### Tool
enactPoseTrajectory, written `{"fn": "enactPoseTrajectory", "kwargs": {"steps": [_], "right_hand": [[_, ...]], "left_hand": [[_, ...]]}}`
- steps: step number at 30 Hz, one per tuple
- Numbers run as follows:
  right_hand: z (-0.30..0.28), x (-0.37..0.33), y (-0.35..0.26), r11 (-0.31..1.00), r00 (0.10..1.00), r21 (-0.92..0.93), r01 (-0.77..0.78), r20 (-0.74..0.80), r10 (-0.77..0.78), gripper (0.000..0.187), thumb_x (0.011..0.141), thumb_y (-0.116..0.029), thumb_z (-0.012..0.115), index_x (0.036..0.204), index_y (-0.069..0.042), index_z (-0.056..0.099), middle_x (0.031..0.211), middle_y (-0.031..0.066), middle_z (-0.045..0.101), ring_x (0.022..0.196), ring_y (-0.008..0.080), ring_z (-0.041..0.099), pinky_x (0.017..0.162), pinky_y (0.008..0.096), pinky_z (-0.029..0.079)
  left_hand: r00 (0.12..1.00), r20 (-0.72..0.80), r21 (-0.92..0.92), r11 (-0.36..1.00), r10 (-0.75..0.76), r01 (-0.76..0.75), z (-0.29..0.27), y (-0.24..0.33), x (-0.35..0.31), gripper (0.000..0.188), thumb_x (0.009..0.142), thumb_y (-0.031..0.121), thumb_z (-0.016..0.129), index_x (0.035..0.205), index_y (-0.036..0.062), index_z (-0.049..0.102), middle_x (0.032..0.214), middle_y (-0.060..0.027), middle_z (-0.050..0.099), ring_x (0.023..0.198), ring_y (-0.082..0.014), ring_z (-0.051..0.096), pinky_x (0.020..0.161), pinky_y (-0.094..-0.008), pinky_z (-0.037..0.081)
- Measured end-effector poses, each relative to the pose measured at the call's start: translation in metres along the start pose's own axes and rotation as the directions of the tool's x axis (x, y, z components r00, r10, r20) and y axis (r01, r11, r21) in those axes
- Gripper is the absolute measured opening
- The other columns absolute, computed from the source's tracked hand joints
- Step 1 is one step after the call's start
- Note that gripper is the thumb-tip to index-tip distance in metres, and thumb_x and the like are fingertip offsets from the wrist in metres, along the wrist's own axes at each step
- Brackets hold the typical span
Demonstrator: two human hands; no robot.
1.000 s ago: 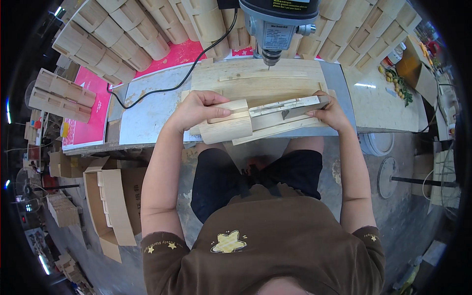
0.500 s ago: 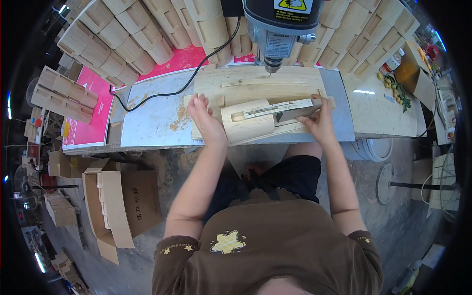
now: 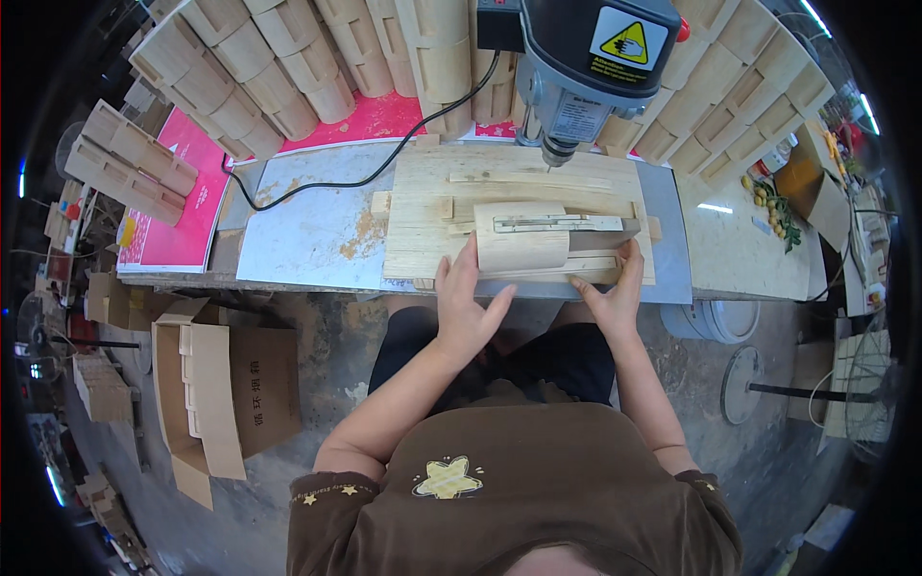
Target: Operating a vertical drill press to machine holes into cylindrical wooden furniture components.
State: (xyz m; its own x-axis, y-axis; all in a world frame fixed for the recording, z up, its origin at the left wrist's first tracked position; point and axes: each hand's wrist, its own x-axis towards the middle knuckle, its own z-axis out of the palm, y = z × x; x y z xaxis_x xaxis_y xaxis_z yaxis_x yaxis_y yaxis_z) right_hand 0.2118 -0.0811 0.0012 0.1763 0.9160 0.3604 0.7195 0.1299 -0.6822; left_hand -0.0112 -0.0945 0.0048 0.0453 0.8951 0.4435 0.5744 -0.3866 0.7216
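A pale curved wooden piece with a slot along its top lies on a flat wooden board. A narrow light strip with dark marks runs along the slot, and a grey block sticks out from the piece's right end. My left hand is open, fingertips against the piece's left end and thumb spread away. Fingers of my right hand touch the grey block's right end, while its thumb lies apart by the board's front batten. The drill bit of a bench drill hangs behind the piece, not touching it.
Battens are fixed on the wooden board. A black cable curves across the left of the table. Stacked slotted wooden pieces stand behind on both sides. An open cardboard box sits on the floor at left.
The curved piece has straightened and now lies flat between the battens with the strip and block. My left hand has moved right to its end. My right hand's thumb has come off the block.
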Motion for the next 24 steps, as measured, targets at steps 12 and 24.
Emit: {"fn": "enactPoseTrajectory", "kwargs": {"steps": [12,24], "right_hand": [[0.011,0.050,0.008,0.966,0.978,-0.247,-0.073,-0.208,0.021,0.093,0.049,-0.024,0.085,0.122,0.007,0.036,0.107,0.0203,0.051,0.102,0.0353,0.049,0.086,0.0420,0.039],[-0.025,0.071,0.017,0.994,0.990,0.008,-0.110,0.084,0.109,0.062,0.069,-0.017,0.072,0.122,0.002,0.047,0.104,0.0184,0.058,0.101,0.0260,0.054,0.086,0.0340,0.042]], "left_hand": [[0.998,0.022,0.267,0.962,0.059,-0.062,0.028,-0.038,0.071,0.058,0.058,0.026,0.077,0.112,0.0126,0.058,0.089,-0.0035,0.054,0.093,-0.0246,0.048,0.091,-0.0435,0.026],[0.985,0.169,0.157,0.985,0.042,-0.069,0.000,-0.068,0.079,0.055,0.060,0.020,0.076,0.112,0.0099,0.059,0.079,-0.0018,0.053,0.082,-0.0218,0.052,0.078,-0.0373,0.033]]}}
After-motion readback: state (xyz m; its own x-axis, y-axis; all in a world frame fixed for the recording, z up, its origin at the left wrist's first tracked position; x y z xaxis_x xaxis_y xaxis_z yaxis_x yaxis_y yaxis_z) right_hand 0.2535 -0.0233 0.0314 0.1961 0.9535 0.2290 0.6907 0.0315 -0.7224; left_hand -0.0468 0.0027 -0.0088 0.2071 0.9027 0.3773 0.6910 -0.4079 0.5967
